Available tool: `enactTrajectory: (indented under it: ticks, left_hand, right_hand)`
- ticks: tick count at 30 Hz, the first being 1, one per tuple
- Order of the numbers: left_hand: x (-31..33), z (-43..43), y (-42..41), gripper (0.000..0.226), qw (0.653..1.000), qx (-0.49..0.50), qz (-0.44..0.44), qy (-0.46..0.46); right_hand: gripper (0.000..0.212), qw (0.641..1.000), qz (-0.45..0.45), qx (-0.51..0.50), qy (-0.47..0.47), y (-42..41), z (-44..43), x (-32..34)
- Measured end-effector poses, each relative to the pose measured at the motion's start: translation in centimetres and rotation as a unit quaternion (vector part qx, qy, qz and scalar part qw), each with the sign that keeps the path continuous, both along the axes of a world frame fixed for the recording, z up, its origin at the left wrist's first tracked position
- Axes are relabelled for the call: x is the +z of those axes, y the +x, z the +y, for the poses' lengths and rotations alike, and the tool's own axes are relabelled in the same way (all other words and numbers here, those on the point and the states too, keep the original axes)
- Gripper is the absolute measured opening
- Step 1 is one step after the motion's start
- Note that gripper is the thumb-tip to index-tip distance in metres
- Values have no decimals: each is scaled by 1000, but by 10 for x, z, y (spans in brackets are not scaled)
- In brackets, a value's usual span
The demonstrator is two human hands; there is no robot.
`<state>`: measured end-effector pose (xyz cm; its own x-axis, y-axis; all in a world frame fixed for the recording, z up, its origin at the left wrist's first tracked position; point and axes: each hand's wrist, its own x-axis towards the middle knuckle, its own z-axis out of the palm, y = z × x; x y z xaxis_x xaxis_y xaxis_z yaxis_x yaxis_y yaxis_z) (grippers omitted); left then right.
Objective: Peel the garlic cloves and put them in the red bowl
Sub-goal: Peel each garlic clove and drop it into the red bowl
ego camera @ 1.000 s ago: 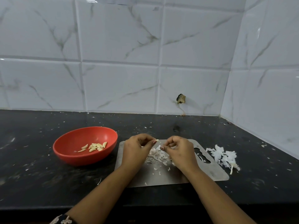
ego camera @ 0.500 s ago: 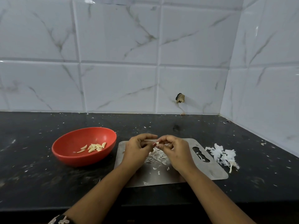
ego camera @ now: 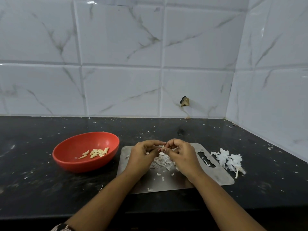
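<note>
Fingers pinch garlic clove | peels, board beneath | red bowl left

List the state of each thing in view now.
Left hand, pinching the garlic clove.
Right hand, pinching the same clove.
Red bowl, upright, peeled cloves inside.
Steel board, flat, strewn with peel scraps.
Skin heap, loose on the counter beside the board.

- The wall tiles were glossy marble-look.
- The counter was dark speckled stone.
- The board was dull brushed metal.
- The bowl looked like smooth red plastic.
</note>
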<state>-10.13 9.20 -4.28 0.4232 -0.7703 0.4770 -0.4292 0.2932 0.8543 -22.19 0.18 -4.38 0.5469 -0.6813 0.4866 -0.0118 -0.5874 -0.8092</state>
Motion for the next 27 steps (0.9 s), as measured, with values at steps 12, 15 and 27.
enactTrajectory:
  ticks: [12, 15, 27]
  left_hand:
    - [2, 3, -3, 7, 997, 74, -16, 1]
    - [4, 4, -2, 2, 994, 104, 12, -20]
    - [6, 3, 8, 10, 980, 171, -101, 9]
  right_hand:
    - [9, 999, 11, 40, -18, -1, 1, -1]
    - [9, 1000, -18, 15, -8, 0, -1, -1]
    - [5, 981, 102, -112, -120, -4, -6, -5]
